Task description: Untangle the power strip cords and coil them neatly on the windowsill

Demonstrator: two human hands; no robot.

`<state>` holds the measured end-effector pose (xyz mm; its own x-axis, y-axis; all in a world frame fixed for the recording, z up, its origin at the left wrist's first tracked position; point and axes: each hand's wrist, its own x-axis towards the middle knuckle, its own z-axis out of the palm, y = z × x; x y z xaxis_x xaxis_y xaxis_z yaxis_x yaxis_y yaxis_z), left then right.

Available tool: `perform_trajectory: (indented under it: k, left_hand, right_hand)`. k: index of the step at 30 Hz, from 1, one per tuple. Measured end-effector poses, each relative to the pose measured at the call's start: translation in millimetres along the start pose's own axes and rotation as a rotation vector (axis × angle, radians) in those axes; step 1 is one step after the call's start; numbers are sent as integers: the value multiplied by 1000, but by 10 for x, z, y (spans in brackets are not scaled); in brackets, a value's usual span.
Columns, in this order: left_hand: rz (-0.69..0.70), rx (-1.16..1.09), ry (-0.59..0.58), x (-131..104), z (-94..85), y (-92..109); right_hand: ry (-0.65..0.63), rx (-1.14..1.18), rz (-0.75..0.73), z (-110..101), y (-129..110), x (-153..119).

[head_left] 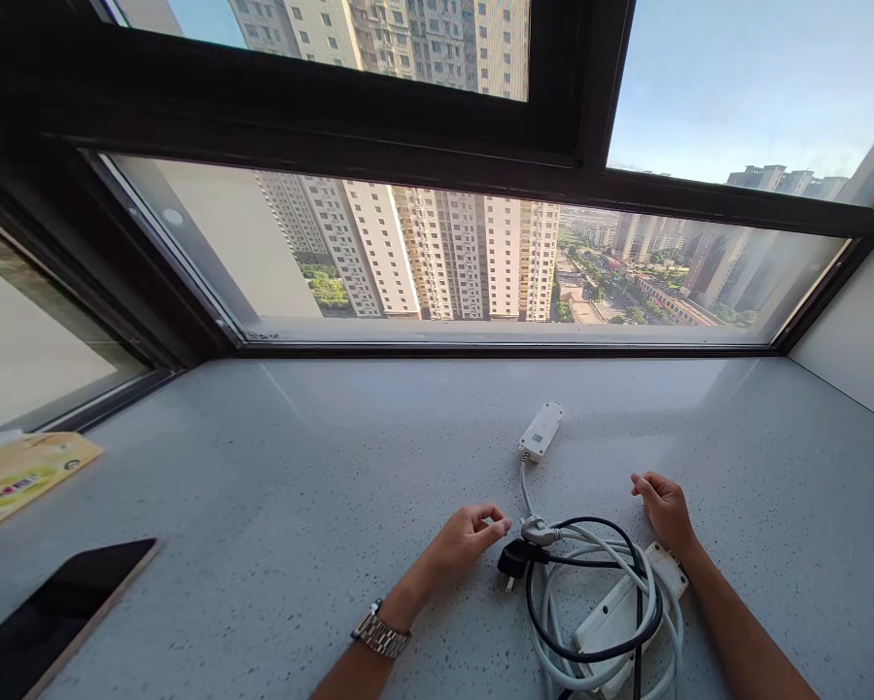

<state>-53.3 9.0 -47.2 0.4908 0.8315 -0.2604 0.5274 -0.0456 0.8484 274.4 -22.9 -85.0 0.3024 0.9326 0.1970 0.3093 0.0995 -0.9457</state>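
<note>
My left hand [470, 537], with a metal-band watch [379, 632] on its wrist, rests on the speckled sill with its fingers curled inward and nothing visible in them. Just right of its fingertips lie a black plug [513, 561] and a white plug [539, 531]. Their black and white cords are looped loosely over a white power strip [603, 622]. My right hand [664, 504] is curled beside the strip's far end, with nothing visible in it. Beyond the loops, a small white block [542, 431] sits at the end of a white cord.
On the left lie a dark-screened phone or tablet [50, 612] and a yellow printed pack [28, 476]. The pale speckled sill [297, 467] runs back to a dark window frame [480, 352]. A white wall [852, 335] bounds the right side.
</note>
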Motion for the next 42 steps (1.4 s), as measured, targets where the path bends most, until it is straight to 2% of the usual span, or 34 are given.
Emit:
perform_trajectory:
  k: [23,42]
  left_hand:
    - [22,-39,-9,33,7,-93]
    - [18,-13,-11,11,-2,-36]
  right_hand:
    - [-13,11,7,-3,18,-3]
    - [-11,23,22,-3,-8,-5]
